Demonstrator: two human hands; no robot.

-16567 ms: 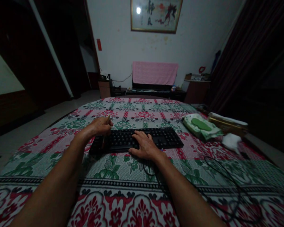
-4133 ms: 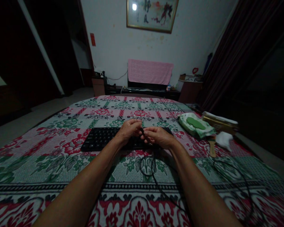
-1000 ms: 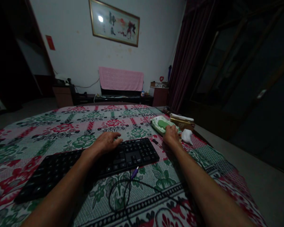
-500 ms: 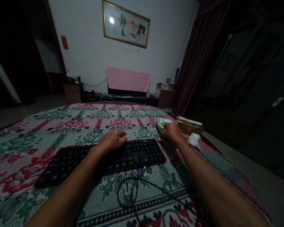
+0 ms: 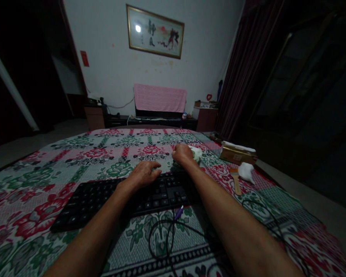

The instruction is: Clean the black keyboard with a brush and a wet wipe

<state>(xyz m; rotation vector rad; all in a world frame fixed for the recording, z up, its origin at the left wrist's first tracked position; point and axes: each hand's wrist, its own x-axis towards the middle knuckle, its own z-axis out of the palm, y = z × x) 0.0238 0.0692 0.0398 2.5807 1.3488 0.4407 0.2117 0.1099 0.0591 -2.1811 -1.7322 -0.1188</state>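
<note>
A black keyboard (image 5: 89, 204) lies across the flowered tablecloth in front of me. My left hand (image 5: 144, 173) rests over its back edge near the middle, fingers apart, with nothing in the grasp. Beyond the keyboard's right part, my right hand (image 5: 183, 154) is closed on a soft green-and-white pack (image 5: 196, 154). Part of that pack is hidden behind the fist and wrist. My right forearm covers the right end of the keyboard. A black cable (image 5: 161, 221) with a purple-ended plug (image 5: 179, 212) lies looped in front of the keyboard.
To the right lie a wooden-handled brush (image 5: 235, 182), a crumpled white tissue (image 5: 246, 172) and a gold tissue box (image 5: 238, 155). More black cable (image 5: 265, 209) runs near the right table edge. A pink cloth (image 5: 160, 98) hangs over something by the far wall.
My right hand has moved left with the green-and-white pack, uncovering the brush. My left hand stays over the keyboard. The view has shifted slightly.
</note>
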